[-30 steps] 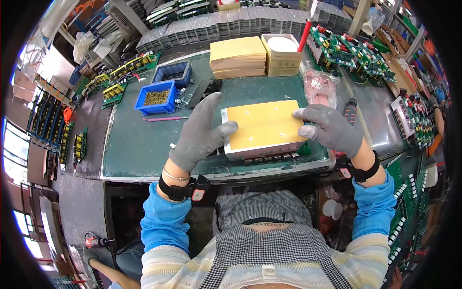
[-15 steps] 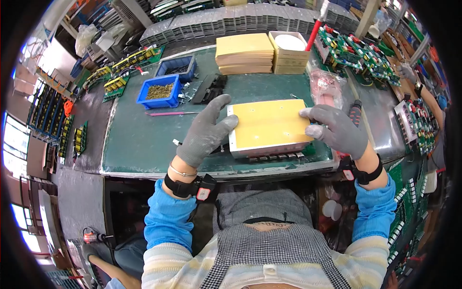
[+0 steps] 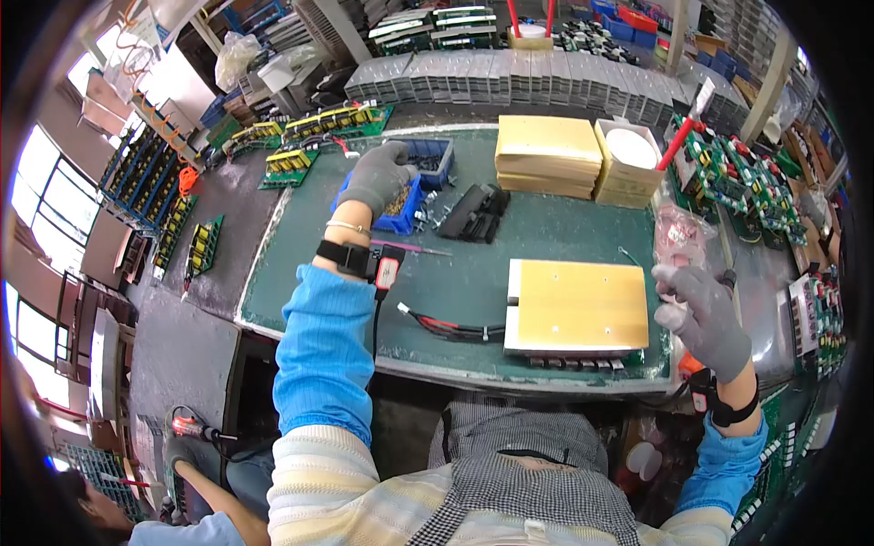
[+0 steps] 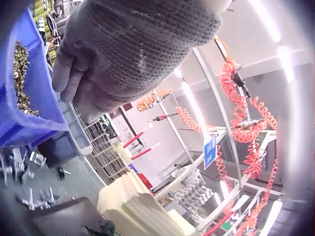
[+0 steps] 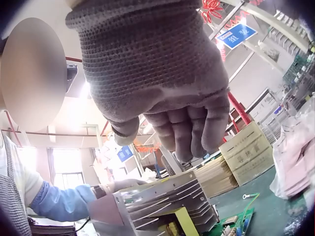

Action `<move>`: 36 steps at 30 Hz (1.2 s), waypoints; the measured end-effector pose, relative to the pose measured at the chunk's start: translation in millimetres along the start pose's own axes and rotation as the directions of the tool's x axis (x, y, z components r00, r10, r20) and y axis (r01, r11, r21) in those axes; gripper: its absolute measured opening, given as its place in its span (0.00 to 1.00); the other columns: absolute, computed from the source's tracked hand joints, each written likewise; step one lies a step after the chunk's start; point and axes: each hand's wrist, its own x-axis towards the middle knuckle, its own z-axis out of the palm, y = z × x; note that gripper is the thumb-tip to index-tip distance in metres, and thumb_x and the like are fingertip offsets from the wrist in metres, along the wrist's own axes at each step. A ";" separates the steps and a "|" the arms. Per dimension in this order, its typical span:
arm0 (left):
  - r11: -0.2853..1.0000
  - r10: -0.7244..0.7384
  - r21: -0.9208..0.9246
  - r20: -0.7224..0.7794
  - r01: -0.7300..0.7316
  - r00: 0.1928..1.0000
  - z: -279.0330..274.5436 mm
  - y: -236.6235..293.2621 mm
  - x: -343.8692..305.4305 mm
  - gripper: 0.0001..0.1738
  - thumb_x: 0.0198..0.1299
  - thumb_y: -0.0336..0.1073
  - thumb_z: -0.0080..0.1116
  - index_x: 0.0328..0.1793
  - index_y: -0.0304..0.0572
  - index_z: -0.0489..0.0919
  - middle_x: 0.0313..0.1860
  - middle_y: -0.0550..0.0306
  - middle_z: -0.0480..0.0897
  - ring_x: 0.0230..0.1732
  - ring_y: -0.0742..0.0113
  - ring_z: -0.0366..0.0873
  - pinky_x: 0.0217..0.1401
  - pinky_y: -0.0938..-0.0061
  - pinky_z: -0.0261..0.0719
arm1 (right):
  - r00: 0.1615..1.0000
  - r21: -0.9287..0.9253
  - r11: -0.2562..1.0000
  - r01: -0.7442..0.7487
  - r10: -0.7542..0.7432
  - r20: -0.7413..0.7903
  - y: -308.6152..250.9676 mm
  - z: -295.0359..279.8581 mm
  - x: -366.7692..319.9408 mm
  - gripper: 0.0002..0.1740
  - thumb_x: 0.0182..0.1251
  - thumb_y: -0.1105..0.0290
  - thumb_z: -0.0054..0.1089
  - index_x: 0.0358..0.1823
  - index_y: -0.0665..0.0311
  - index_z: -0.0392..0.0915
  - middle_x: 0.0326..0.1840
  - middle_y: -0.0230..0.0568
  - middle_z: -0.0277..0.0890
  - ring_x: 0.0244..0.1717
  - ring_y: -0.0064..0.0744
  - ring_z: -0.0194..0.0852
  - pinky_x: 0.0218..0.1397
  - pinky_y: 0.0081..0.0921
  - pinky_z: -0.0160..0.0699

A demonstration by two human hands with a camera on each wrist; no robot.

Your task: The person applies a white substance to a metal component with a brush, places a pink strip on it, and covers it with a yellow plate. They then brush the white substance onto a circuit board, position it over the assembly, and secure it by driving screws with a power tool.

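Observation:
My gloved left hand [image 3: 377,179] is over the front blue bin [image 3: 398,220], partly covering it. In the left wrist view its fingers [image 4: 63,73] point down by the bin's side, loosely bent, and nothing shows in them; small brass-coloured screws [image 4: 21,73] lie inside the bin. A finned metal housing [image 5: 162,201] with a yellow sheet [image 3: 583,305] on top sits on the green bench. Just beyond its right edge is my gloved right hand [image 3: 712,318], fingers loosely bent and nothing held. Red and black wires [image 3: 455,328] with a white connector extend from the housing's left side.
Behind the front bin stands a second blue bin [image 3: 432,162] of dark parts. Black plastic pieces [image 3: 473,214] and a pink pen-like tool [image 3: 410,247] lie nearby. A stack of yellow sheets [image 3: 548,155] and a carton [image 3: 626,177] stand at the back; a plastic bag [image 3: 681,237] is right.
My left hand has left the housing's left edge and moved up and left to the bin. My right hand has come slightly away from the right edge. The head view has shifted left.

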 end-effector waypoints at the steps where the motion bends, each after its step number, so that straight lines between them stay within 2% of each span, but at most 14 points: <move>1: 0.999 -0.010 0.050 0.075 0.007 0.997 -1.1 0.4 11.8 0.26 0.53 0.37 0.67 0.60 0.40 0.81 0.53 0.42 0.85 0.56 0.48 0.82 0.61 0.64 0.78 | 0.999 0.017 0.999 -0.028 0.027 0.019 -0.7 -0.3 3.2 0.26 0.66 0.56 0.61 0.57 0.68 0.76 0.42 0.50 0.78 0.43 0.47 0.78 0.49 0.38 0.76; 4: 0.973 0.030 0.217 0.220 -0.079 0.975 11.4 2.6 50.9 0.24 0.52 0.36 0.67 0.57 0.39 0.82 0.46 0.45 0.87 0.49 0.55 0.85 0.55 0.68 0.80 | 0.997 0.047 0.996 -0.077 0.076 0.030 -2.0 -0.1 11.2 0.23 0.65 0.57 0.61 0.54 0.67 0.77 0.44 0.51 0.79 0.44 0.48 0.79 0.48 0.39 0.77; 7: 0.851 -0.048 0.499 0.389 -0.166 0.920 24.2 28.6 71.8 0.23 0.52 0.43 0.67 0.53 0.39 0.84 0.43 0.38 0.86 0.45 0.51 0.86 0.50 0.64 0.81 | 0.993 -0.133 0.984 0.115 -0.113 0.024 9.8 2.7 18.1 0.20 0.65 0.58 0.60 0.51 0.65 0.78 0.47 0.50 0.79 0.46 0.47 0.79 0.49 0.39 0.77; 8: 0.815 0.115 0.497 0.366 -0.298 0.924 42.5 5.6 85.3 0.21 0.52 0.46 0.66 0.46 0.39 0.86 0.38 0.36 0.85 0.38 0.49 0.85 0.43 0.63 0.81 | 0.924 -0.313 0.871 0.379 -0.375 0.075 24.4 4.1 16.8 0.17 0.66 0.59 0.59 0.50 0.62 0.79 0.49 0.49 0.79 0.48 0.47 0.79 0.52 0.39 0.77; 11: 0.808 0.205 0.437 0.421 -0.396 0.883 54.9 -15.3 93.2 0.19 0.52 0.44 0.65 0.44 0.38 0.86 0.36 0.36 0.85 0.36 0.48 0.85 0.42 0.63 0.81 | 0.999 -0.082 0.997 0.002 0.001 0.041 25.0 12.4 13.1 0.23 0.67 0.53 0.60 0.48 0.69 0.79 0.49 0.50 0.80 0.50 0.47 0.79 0.55 0.42 0.78; 12: 0.814 0.214 0.420 0.426 -0.401 0.879 55.7 -23.2 97.7 0.18 0.52 0.43 0.64 0.43 0.37 0.86 0.36 0.37 0.85 0.35 0.48 0.85 0.41 0.63 0.81 | 0.951 -0.213 0.932 0.292 -0.306 -0.037 41.3 23.1 12.3 0.25 0.68 0.51 0.59 0.50 0.68 0.78 0.47 0.51 0.79 0.48 0.48 0.79 0.53 0.41 0.79; 13: 0.819 0.218 0.405 0.435 -0.406 0.873 55.4 -33.4 104.5 0.18 0.52 0.43 0.64 0.43 0.37 0.87 0.35 0.37 0.85 0.34 0.48 0.85 0.41 0.63 0.81 | 0.990 -0.095 0.988 0.125 -0.131 -0.058 34.5 22.4 12.5 0.25 0.69 0.50 0.58 0.50 0.68 0.77 0.45 0.52 0.78 0.47 0.48 0.79 0.51 0.40 0.79; 17: 0.867 0.212 0.344 0.399 -0.360 0.892 62.9 -71.7 130.6 0.15 0.53 0.40 0.63 0.40 0.36 0.87 0.33 0.38 0.86 0.31 0.47 0.84 0.39 0.63 0.81 | 0.995 -0.065 0.997 -0.052 0.057 0.081 24.9 13.1 17.7 0.28 0.69 0.46 0.56 0.54 0.64 0.77 0.47 0.49 0.79 0.53 0.50 0.78 0.55 0.43 0.77; 20: 0.984 -0.071 0.175 0.330 0.013 0.941 47.2 -14.3 96.7 0.15 0.59 0.38 0.60 0.45 0.34 0.86 0.37 0.37 0.86 0.40 0.46 0.86 0.46 0.61 0.81 | 0.991 -0.090 0.994 -0.055 0.065 0.117 24.7 15.2 23.5 0.29 0.69 0.47 0.57 0.57 0.66 0.76 0.50 0.49 0.79 0.53 0.51 0.77 0.57 0.43 0.76; 23: 0.959 0.083 0.250 0.195 -0.131 0.977 51.6 -37.8 111.1 0.12 0.60 0.34 0.60 0.44 0.33 0.86 0.35 0.39 0.87 0.36 0.56 0.86 0.40 0.65 0.81 | 0.992 -0.053 0.998 -0.041 0.047 0.120 24.0 16.5 22.6 0.29 0.69 0.48 0.58 0.57 0.66 0.76 0.50 0.50 0.79 0.53 0.51 0.77 0.57 0.43 0.76; 24: 0.958 0.134 0.239 0.127 -0.162 0.983 53.2 -35.0 107.3 0.09 0.61 0.31 0.59 0.43 0.34 0.86 0.32 0.51 0.86 0.32 0.65 0.83 0.35 0.69 0.80 | 0.985 -0.059 0.997 -0.058 0.066 0.158 22.1 14.5 23.3 0.29 0.68 0.48 0.58 0.57 0.66 0.76 0.50 0.49 0.79 0.54 0.51 0.77 0.57 0.43 0.76; 26: 0.990 0.046 -0.136 0.072 -0.036 0.996 62.1 -52.2 119.6 0.08 0.63 0.31 0.58 0.44 0.36 0.85 0.31 0.58 0.83 0.30 0.69 0.79 0.32 0.74 0.78 | 0.966 -0.066 0.993 -0.095 0.108 0.234 17.0 9.4 24.8 0.28 0.68 0.48 0.59 0.57 0.65 0.76 0.51 0.49 0.78 0.55 0.50 0.76 0.58 0.42 0.75; 31: 0.770 -0.023 -0.638 -0.001 0.017 1.000 44.0 6.9 81.9 0.09 0.70 0.37 0.58 0.50 0.40 0.81 0.31 0.70 0.76 0.24 0.82 0.70 0.25 0.87 0.71 | 0.964 -0.050 0.991 -0.124 0.132 0.232 8.7 6.9 26.1 0.27 0.68 0.50 0.59 0.57 0.64 0.76 0.51 0.48 0.79 0.55 0.50 0.76 0.59 0.42 0.75; 36: 0.112 0.070 -0.954 0.288 0.279 0.955 33.6 42.1 1.0 0.15 0.75 0.37 0.52 0.62 0.40 0.74 0.40 0.65 0.78 0.32 0.82 0.73 0.29 0.89 0.75 | 0.987 -0.035 0.999 -0.018 0.024 0.160 -9.5 4.9 27.0 0.26 0.68 0.51 0.60 0.57 0.64 0.76 0.51 0.48 0.79 0.55 0.50 0.77 0.59 0.42 0.74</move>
